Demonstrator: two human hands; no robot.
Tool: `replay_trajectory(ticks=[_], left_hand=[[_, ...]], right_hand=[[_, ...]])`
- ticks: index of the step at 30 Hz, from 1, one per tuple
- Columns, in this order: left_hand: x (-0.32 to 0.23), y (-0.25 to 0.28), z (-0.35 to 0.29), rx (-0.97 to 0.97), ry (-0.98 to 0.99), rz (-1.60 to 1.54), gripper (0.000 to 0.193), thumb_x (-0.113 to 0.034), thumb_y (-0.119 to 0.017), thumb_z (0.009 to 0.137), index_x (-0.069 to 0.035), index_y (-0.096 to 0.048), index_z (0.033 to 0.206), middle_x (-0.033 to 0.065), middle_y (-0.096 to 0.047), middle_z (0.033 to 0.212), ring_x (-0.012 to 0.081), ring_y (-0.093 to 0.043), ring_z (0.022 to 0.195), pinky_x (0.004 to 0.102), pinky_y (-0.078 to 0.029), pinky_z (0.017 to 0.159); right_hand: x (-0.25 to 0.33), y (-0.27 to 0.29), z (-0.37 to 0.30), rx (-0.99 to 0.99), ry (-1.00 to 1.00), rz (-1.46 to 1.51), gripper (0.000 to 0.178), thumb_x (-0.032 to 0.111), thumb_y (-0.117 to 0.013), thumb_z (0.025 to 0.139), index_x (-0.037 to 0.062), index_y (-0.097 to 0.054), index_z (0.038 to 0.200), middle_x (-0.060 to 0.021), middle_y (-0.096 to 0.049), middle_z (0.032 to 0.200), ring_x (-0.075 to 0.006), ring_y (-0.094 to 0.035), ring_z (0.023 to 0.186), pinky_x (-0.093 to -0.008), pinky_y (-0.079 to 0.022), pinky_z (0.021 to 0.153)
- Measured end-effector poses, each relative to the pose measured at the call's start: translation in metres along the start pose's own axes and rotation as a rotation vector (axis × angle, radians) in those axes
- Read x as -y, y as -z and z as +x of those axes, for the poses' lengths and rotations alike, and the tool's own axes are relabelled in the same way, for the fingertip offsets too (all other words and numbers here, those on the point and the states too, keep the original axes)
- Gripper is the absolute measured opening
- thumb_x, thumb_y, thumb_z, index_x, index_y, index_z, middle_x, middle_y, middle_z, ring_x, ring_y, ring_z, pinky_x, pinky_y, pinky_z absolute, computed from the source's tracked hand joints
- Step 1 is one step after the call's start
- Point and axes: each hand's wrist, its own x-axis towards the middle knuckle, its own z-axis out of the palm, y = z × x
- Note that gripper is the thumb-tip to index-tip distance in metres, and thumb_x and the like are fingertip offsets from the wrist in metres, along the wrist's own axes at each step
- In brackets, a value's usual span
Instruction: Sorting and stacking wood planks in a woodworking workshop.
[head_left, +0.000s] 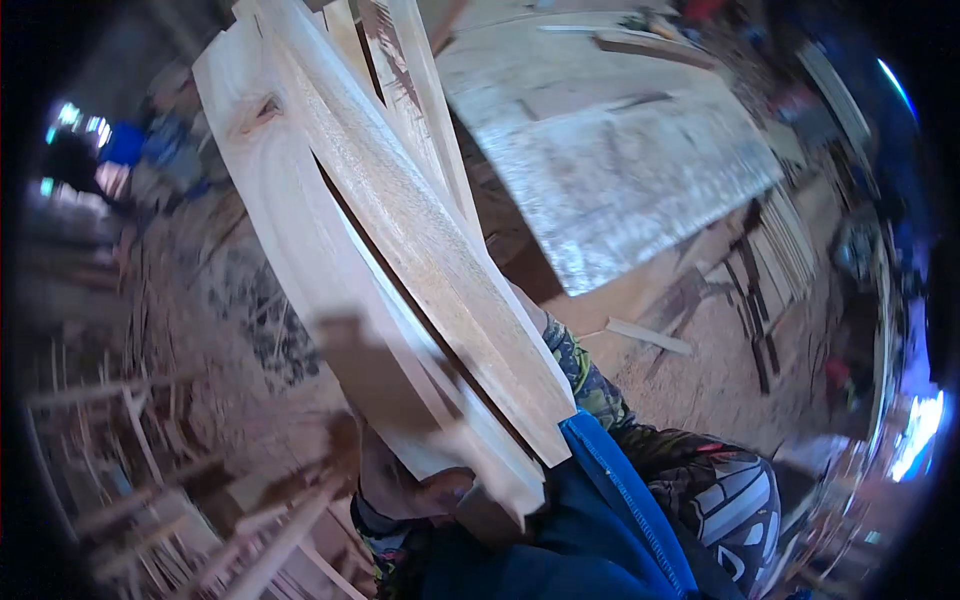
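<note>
A stack of long pale wooden boards (420,270) slants from the upper left down to my body, its near ends by my blue jacket. The wide outer board (250,150) has a dark knot, and a dark gap runs beside it. A shorter brown piece of wood (385,385), smeared by motion, lies across the near part. My left hand (430,490) is closed round the lower edge of the boards, thumb showing. My right hand (530,308) bears the stack from its right side; its fingers are hidden behind the boards.
A large, worn, pale sheet-topped table (620,170) stands ahead to the right, with a wooden bar (655,48) on its far part. Thin strips (785,245) lie on the dusty floor at right. Tangled offcuts and sticks (140,440) fill the lower left.
</note>
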Motion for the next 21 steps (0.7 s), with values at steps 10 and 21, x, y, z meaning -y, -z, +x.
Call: replay_trajectory(ticks=[10, 21], left_hand=[[0.215, -0.042, 0.156, 0.688, -0.233, 0.167, 0.063, -0.039, -0.083, 0.07, 0.004, -0.06, 0.111, 0.0154, -0.065, 0.104, 0.0244, -0.065, 0.09, 0.036, -0.052, 0.078], [0.205, -0.266, 0.294, 1.019, -0.011, -0.16, 0.111, -0.055, -0.072, 0.065, 0.006, -0.027, 0.147, 0.0208, -0.023, 0.152, 0.0334, -0.017, 0.144, 0.0433, -0.01, 0.118]], right_hand=[[-0.074, 0.069, 0.017, -0.465, 0.065, 0.018, 0.046, 0.032, -0.051, 0.099, -0.0025, -0.054, 0.129, -0.017, -0.065, 0.116, -0.0266, -0.064, 0.104, -0.0355, -0.05, 0.093], [-0.046, 0.261, 0.005, -0.778, 0.231, -0.073, 0.045, 0.031, -0.052, 0.098, -0.0027, -0.054, 0.129, -0.0185, -0.066, 0.116, -0.0281, -0.065, 0.104, -0.0361, -0.05, 0.093]])
